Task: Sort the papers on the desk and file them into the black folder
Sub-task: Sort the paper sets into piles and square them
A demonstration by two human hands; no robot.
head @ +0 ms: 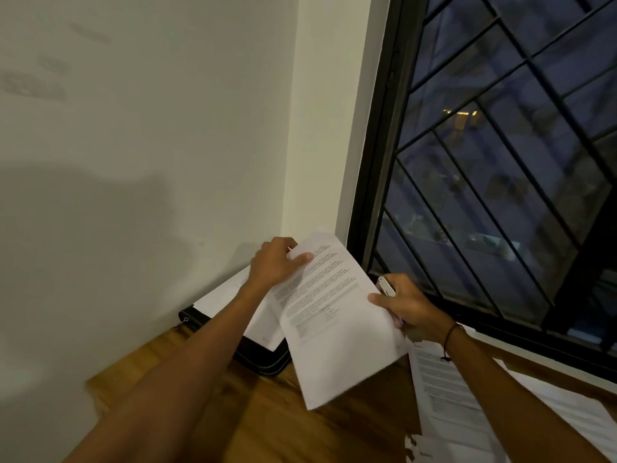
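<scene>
We hold one printed sheet (334, 315) up over the bench (267, 412) with both hands: left hand (275, 262) pinches the top edge, thumb on the face, right hand (409, 307) grips the right edge and also clutches a small silvery object (386, 286), can't tell what. Black folder (263, 355) lies open against the wall, a sheet (220, 295) already lying on it. More papers (450, 396) lie on the bench on the right by the window (500, 162). To do this well, we judge: keep the sheet flat, square its edges to the filed sheet, lower it in without creasing. Text is printed but too blurred to read; no brands visible.
</scene>
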